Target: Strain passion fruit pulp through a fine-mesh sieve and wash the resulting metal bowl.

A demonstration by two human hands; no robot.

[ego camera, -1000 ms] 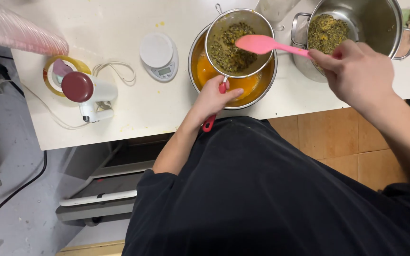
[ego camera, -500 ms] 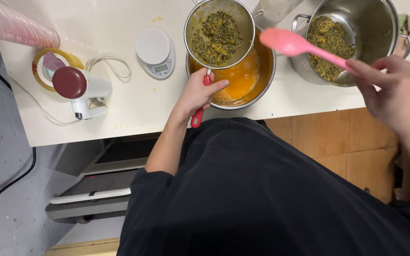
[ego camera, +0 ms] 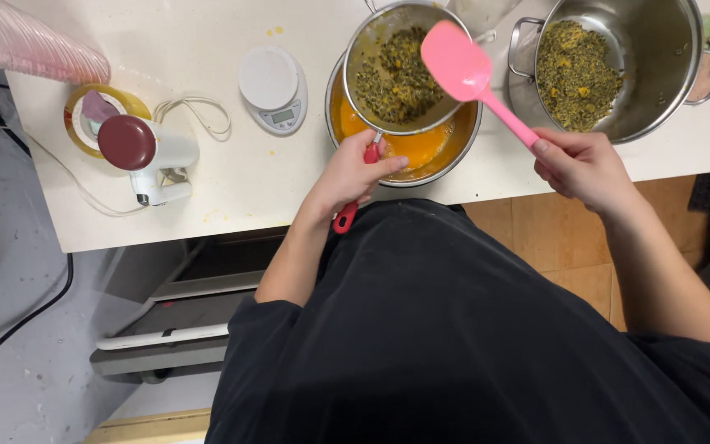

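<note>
- Nearest me, my left hand (ego camera: 355, 171) is closed around the red handle (ego camera: 347, 215) of the sieve (ego camera: 400, 70); the handle's free end pokes back past the edge of the surface (ego camera: 232, 177) toward my body
- From that hand the sieve's long axis runs away from me and a little to the right, so the mesh bowl sits beyond my knuckles, held up over the steel bowl (ego camera: 454, 148) of orange liquid rather than resting in it, as far as I can tell
- My right hand (ego camera: 581, 168) is out to the right at about the same depth, fingers wrapped on the handle of the pink spatula (ego camera: 462, 70)
- The spatula's shaft slants up and left from that hand, so its blade lies over the right rim of the sieve, above the green-brown pulp (ego camera: 396, 78); I cannot tell whether the blade touches the pulp or hovers just clear of it
- So the pulp lies ahead and left of my right hand, straight ahead of my left; the spatula blade is already the nearest thing to it
- Farther right and back stands the large steel pot (ego camera: 667, 82), with more of the same pulp, just beside the bowl
- Well to the left are the small white scale (ego camera: 271, 86) and the white appliance with a dark red cap (ego camera: 145, 152)
</note>
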